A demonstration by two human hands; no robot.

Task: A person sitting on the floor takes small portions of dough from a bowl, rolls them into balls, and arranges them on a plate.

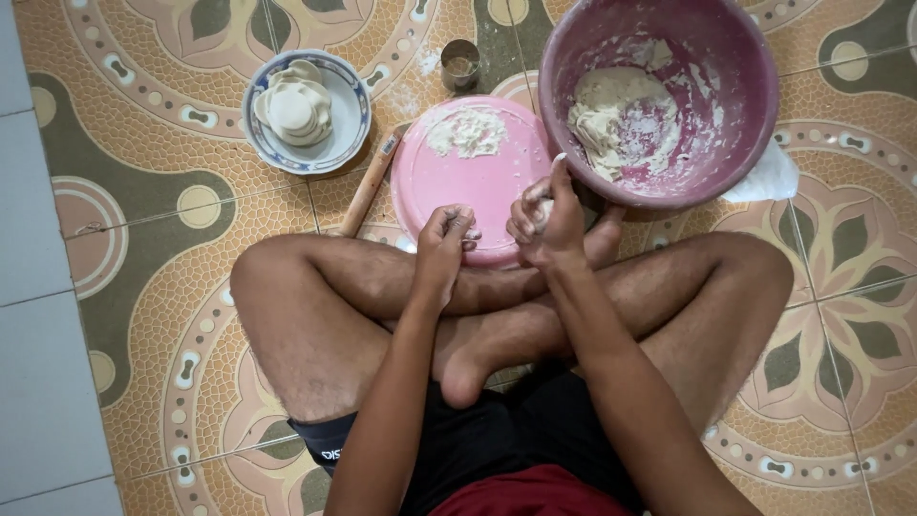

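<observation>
A person sits cross-legged on a patterned tile floor (143,315), seen from above, with both hands raised over the near edge of a round pink board (458,186) at the centre of the frame. The right hand (546,218) is curled closed around a small piece of pale dough (541,212), of which only a sliver shows between the fingers, one finger pointing up toward the top of the frame. The left hand (445,239) is just beside it, its fingers bent inward in a loose clench; whether it holds anything cannot be told. The two hands are near each other but apart. On the far part of the pink board lies a flattened patch of floury dough (466,131). Touching the board's right side, at upper right, stands a large purple bowl (740,124) with a lump of dough (621,119) and smears inside. At upper left is a blue-rimmed white bowl (349,129) holding a stack of thin dough rounds (294,107). A wooden rolling pin (368,186) lies tilted along the board's left edge, and a small metal cup (460,65) stands above the board.
</observation>
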